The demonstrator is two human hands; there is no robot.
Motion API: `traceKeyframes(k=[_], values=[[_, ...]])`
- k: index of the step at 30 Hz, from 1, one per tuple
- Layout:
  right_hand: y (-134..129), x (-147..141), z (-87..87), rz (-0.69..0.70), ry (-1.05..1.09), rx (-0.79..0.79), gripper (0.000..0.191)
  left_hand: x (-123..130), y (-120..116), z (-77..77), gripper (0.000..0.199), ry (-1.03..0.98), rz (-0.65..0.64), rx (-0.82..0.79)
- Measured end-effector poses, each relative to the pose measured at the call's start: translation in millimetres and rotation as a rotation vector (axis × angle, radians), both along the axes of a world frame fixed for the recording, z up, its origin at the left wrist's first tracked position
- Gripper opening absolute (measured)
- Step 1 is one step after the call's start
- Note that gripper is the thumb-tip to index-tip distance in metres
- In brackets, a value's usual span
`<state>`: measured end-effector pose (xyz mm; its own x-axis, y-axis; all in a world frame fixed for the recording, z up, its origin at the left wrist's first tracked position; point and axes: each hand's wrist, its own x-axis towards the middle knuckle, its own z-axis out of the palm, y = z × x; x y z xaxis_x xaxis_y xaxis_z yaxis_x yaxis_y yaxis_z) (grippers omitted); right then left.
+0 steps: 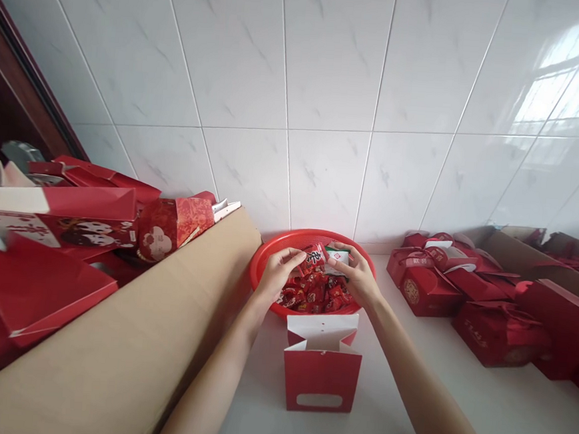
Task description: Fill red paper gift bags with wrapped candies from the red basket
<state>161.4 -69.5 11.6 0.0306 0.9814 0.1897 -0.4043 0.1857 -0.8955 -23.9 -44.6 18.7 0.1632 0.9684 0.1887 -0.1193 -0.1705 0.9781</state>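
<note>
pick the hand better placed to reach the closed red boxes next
Right, I'd judge. The right hand, though holding a white-and-green packet, is nearer the closed red boxes; the left hand, holding a red packet, would likely have to cross it.

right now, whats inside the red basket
Small red packets lie in the basket. Its bottom, and whatever is under the top packets or behind the left hand and right hand, is hidden.

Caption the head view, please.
Left hand with red packet, right hand with green-white packet, over round red plastic basket.
</note>
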Motion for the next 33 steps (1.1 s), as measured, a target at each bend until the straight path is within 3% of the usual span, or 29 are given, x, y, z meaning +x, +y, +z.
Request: traceKeyframes(k=[6,12,21,26,33], values=[[-0.5,0.2,-0.7,0.043,0.001,-0.002,0.059,1.6,-0.6,1.0,0.041,-0.045,-0.069,-0.035],[1.6,0.4,-1.5,0.041,-0.010,-0.004,0.049,0.8,-0.7,-0.9,0.042,0.048,-0.122,-0.032],[6.3,0.1,-4.2,0.010,0.062,-0.019,0.042,-0.8,-1.1,-1.8,0.038,0.191,-0.175,0.143],[6.6,0.0,-3.4,-0.009,0.089,-0.045,0.042,2.0,1.2,-4.6,0.025,0.273,-0.164,0.313],[13.3,1.4,-7.0,0.017,0.148,-0.102,0.034,1.7,3.2,-8.8,0.036,0.273,-0.049,0.312]])
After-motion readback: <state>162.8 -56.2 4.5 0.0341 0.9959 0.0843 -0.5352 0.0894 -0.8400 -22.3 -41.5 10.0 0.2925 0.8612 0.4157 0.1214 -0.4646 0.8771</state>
